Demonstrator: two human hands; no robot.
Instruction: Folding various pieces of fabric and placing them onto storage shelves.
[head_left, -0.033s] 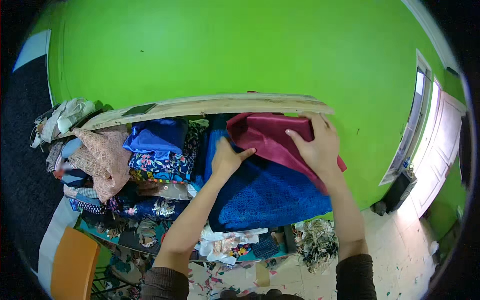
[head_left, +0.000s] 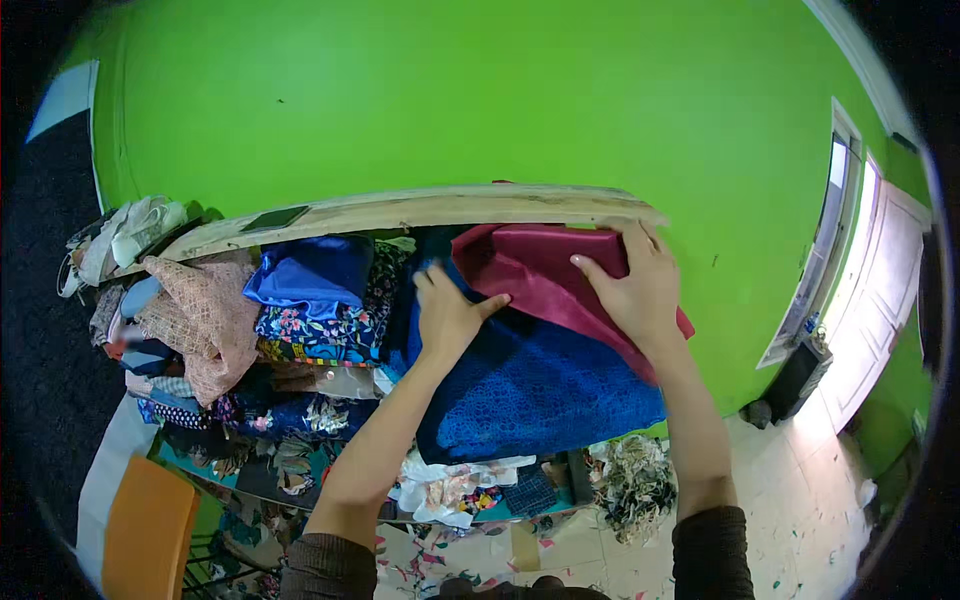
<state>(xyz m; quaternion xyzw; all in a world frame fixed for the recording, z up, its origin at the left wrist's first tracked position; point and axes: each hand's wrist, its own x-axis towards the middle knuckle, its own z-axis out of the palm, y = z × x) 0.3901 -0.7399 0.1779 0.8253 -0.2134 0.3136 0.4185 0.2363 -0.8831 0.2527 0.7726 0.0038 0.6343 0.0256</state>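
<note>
A shiny maroon cloth lies folded over a larger blue patterned fabric, just below a wooden ledge. My right hand grips the maroon cloth at its upper right, thumb on top and fingers curled by its far edge. My left hand rests over the blue fabric with fingers spread apart. Its thumb tip touches the left edge of the maroon cloth. What lies under the left fingertips is partly hidden.
A pale wooden ledge carrying a dark phone-like slab runs along the green wall. Left of my hands are stacked folded fabrics and a pink textured cloth. Below are fabric scraps and an orange chair back.
The fingers of my left hand have shifted slightly, with its thumb still at the maroon cloth. My right hand and the fabrics look almost the same.
</note>
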